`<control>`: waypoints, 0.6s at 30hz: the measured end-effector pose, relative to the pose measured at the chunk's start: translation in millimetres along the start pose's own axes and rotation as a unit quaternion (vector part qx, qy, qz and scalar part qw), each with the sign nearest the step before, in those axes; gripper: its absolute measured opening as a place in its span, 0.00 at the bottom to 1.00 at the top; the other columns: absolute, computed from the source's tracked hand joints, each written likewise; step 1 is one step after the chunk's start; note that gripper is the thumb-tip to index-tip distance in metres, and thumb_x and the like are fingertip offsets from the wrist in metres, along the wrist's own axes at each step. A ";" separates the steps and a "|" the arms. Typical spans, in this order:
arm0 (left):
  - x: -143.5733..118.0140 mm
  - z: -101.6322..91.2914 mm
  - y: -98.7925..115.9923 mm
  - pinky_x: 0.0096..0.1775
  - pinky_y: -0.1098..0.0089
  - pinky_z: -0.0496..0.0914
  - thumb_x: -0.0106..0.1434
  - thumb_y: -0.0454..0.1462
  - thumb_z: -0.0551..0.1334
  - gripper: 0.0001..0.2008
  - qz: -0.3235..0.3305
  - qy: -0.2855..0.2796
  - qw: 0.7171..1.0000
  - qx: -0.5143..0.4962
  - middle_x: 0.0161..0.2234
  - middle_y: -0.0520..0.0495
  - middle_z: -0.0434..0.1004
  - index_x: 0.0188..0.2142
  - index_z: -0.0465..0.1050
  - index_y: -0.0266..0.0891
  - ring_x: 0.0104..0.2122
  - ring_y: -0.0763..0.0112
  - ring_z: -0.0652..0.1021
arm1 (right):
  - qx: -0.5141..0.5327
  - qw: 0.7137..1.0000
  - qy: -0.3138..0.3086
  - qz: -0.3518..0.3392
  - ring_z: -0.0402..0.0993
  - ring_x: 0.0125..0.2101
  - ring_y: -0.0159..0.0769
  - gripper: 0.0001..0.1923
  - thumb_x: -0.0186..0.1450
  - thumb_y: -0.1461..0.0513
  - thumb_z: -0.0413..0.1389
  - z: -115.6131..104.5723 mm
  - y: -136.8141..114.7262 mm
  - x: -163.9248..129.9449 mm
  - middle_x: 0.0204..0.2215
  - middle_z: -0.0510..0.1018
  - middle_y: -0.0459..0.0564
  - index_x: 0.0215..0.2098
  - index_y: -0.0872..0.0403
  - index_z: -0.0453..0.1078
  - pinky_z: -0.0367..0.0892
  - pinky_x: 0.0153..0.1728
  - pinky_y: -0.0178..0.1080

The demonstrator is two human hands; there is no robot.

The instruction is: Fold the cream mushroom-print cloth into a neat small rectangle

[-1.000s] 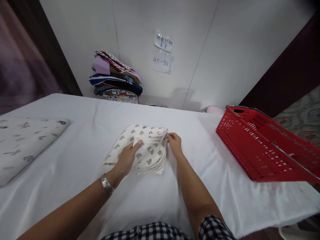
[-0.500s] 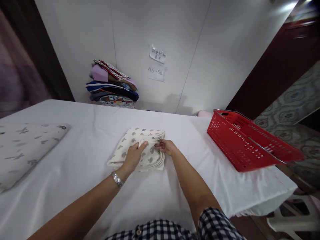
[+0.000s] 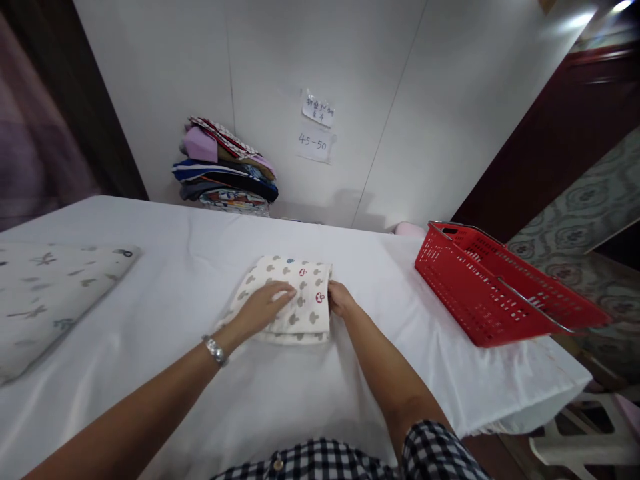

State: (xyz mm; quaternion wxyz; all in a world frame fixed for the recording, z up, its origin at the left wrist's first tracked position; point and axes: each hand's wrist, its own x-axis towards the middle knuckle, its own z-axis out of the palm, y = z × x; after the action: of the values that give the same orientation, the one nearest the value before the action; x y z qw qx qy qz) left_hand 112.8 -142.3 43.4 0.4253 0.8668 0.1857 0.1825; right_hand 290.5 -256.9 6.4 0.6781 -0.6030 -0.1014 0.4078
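In front of you stands a pale wall point(image 3: 150, 80), and below it the wide table point(image 3: 165, 267) is covered with white fabric. On its right side stands a red basket point(image 3: 480, 290) with many holes; I can read no label on it. On your left lies a white patterned cloth point(image 3: 55, 287), folded flat. Beyond the far edge rises a pile of fabrics point(image 3: 227, 170) in several colours. The mushroom-print cloth point(image 3: 303, 313) lies folded on the table's middle part, between your two hands. Your left hand point(image 3: 263, 303) is spread over its top, not gripping. Your right hand point(image 3: 341, 298) is at its right edge; the fingertips are hidden, so I cannot tell whether they pinch. On the wall, the lower paper point(image 3: 315, 144) says "45-50"; the upper paper point(image 3: 319, 111) carries handwritten Chinese characters, too small for sure reading. Your left wrist wears a silvery bracelet point(image 3: 215, 350).
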 end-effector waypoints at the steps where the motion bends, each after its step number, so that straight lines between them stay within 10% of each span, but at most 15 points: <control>1: 6.8 -6.0 -8.4 0.53 0.62 0.62 0.60 0.52 0.52 0.23 0.000 0.020 0.998 0.063 0.51 0.44 0.72 0.44 0.74 0.42 0.51 0.59 0.70 | -0.003 1.000 0.002 -0.004 0.70 0.20 0.32 0.03 0.53 0.67 0.56 -0.4 -1.7 -0.6 0.17 0.74 0.44 0.25 0.55 0.65 0.66 0.22 0.33; 6: 29.3 -21.8 -56.2 0.56 0.54 0.58 0.61 0.50 0.51 0.28 -0.062 0.014 0.960 0.273 0.63 0.42 0.55 0.57 0.63 0.41 0.59 0.52 0.62 | -0.027 0.999 0.025 -0.023 0.63 0.15 0.26 0.05 0.52 0.68 0.55 -7.4 -9.5 0.5 0.13 0.68 0.39 0.22 0.55 0.64 0.59 0.18 0.29; 18: 28.4 -19.9 -79.3 0.53 0.57 0.63 0.63 0.51 0.47 0.30 -0.082 -0.003 0.970 0.230 0.66 0.48 0.47 0.61 0.57 0.45 0.58 0.52 0.64 | -0.006 1.000 -0.007 -0.009 0.63 0.17 0.26 0.04 0.55 0.62 0.54 -14.1 -3.0 0.6 0.17 0.71 0.42 0.25 0.55 0.66 0.58 0.18 0.30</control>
State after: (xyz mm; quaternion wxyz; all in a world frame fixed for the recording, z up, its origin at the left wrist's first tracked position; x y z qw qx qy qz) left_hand 114.7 -70.3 -4.6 0.2284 0.9236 0.2923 0.0965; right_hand 301.1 -266.7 5.3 0.6776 -0.6031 -0.1136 0.4052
